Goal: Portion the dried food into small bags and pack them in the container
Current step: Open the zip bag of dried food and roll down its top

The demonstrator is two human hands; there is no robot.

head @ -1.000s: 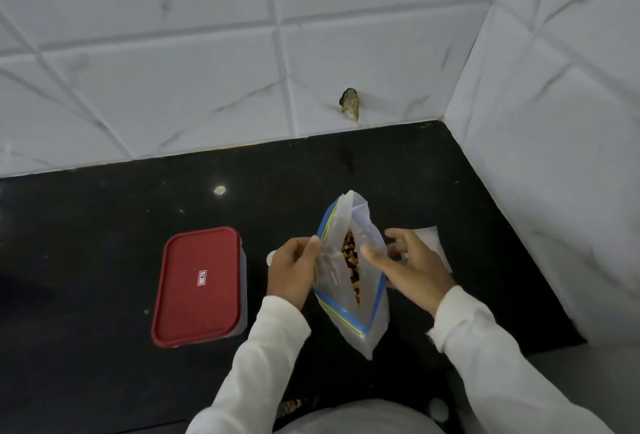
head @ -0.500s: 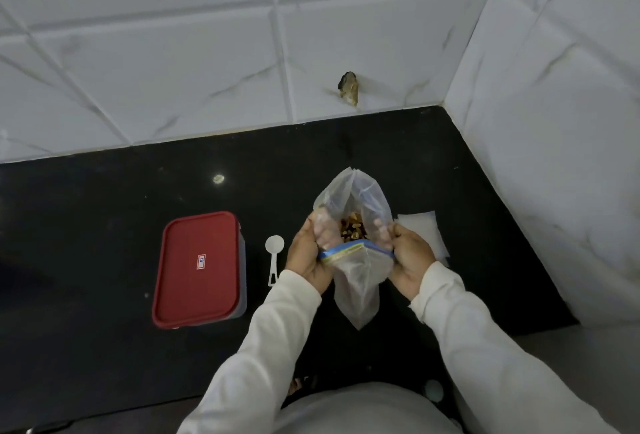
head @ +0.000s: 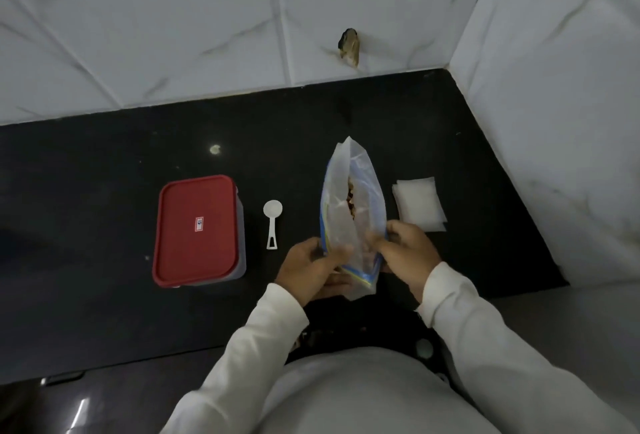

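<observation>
A clear zip bag (head: 353,211) with a blue seal strip stands open on the black counter, with brown dried food (head: 351,203) showing through its mouth. My left hand (head: 313,269) grips the bag's near left edge. My right hand (head: 407,253) pinches its near right edge. A container with a red lid (head: 197,229) sits shut to the left. Between the container and the bag lies a white measuring spoon (head: 272,222). A small stack of flat clear bags (head: 419,203) rests just right of the big bag.
The black counter (head: 104,173) ends at white tiled walls behind and to the right. A small dark fitting (head: 349,47) sticks out of the back wall. My white sleeves and body fill the lower part of the view.
The bag's mouth, held wide sideways half a second ago, now stands as a long narrow opening pointing away from me. Both hands have slid down to its near end.
</observation>
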